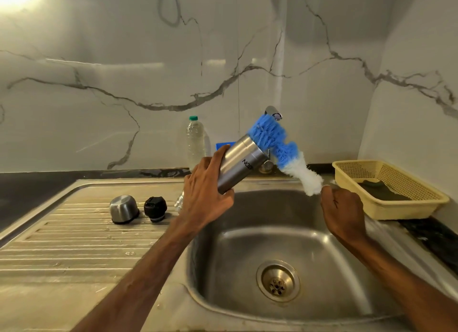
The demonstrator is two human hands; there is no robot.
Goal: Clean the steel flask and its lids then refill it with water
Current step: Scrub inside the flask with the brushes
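Note:
My left hand (205,190) grips the steel flask (241,164) by its lower body and holds it tilted above the sink, mouth pointing up and to the right. A blue and white bottle brush (280,148) bends over the flask's mouth, its blue bristles against the opening. My right hand (343,212) holds the brush at its white end, and the handle is hidden in my fist. On the draining board to the left lie the steel cup lid (123,209) and the black stopper lid (155,208), side by side.
The steel sink basin (247,257) with its drain (278,281) lies below my hands. A tap spout (273,112) shows behind the brush. A plastic water bottle (195,143) stands at the back wall. A yellow basket (396,208) sits on the counter at right.

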